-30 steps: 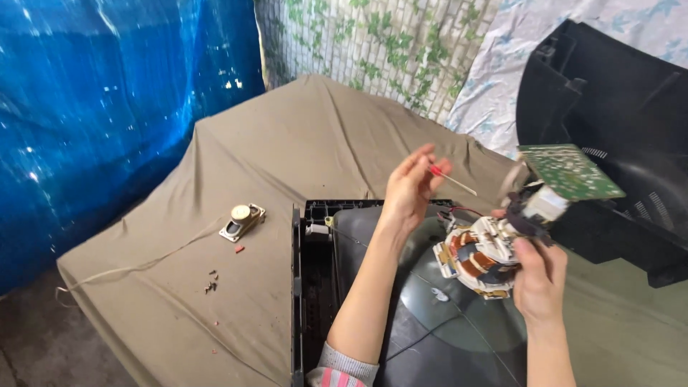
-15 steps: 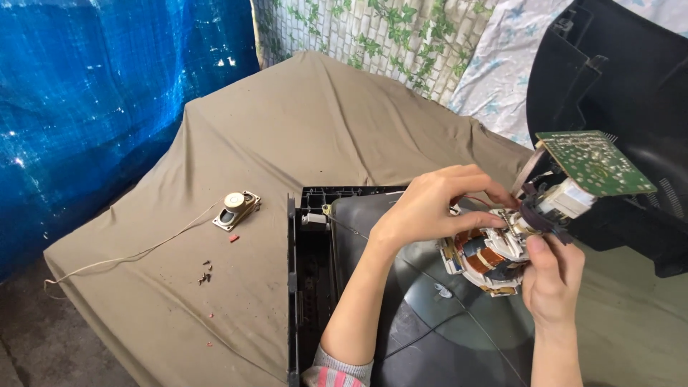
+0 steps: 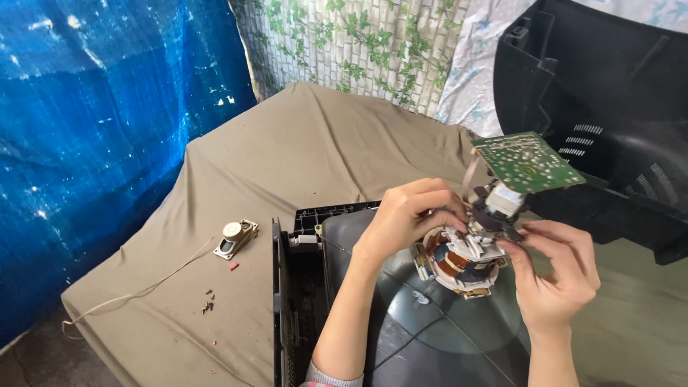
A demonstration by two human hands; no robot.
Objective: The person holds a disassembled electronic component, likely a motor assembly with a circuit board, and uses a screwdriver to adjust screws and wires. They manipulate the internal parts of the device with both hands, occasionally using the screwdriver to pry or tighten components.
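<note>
Two bare hands work at the copper-wound coil assembly on the neck of a dark glass picture tube.

At the lower middle of the frame the dark grey glass picture tube [image 3: 430,322] lies face down in its black plastic front frame [image 3: 287,301]. At lower right the right hand [image 3: 555,276] has its fingers curled loosely, fingertips touching the side of the white and copper coil assembly [image 3: 459,258] at the centre right; the left hand [image 3: 408,215] arches over the assembly, fingers bent down onto its top, whether it grips cannot be told. Just above sits a small green circuit board [image 3: 527,161], tilted. At left a small metal speaker [image 3: 235,236] with a pale wire lies on the tan cloth [image 3: 301,150]. Upper right stands a black plastic back shell [image 3: 609,107]; a blue tarpaulin [image 3: 93,122] hangs upper left.
</note>
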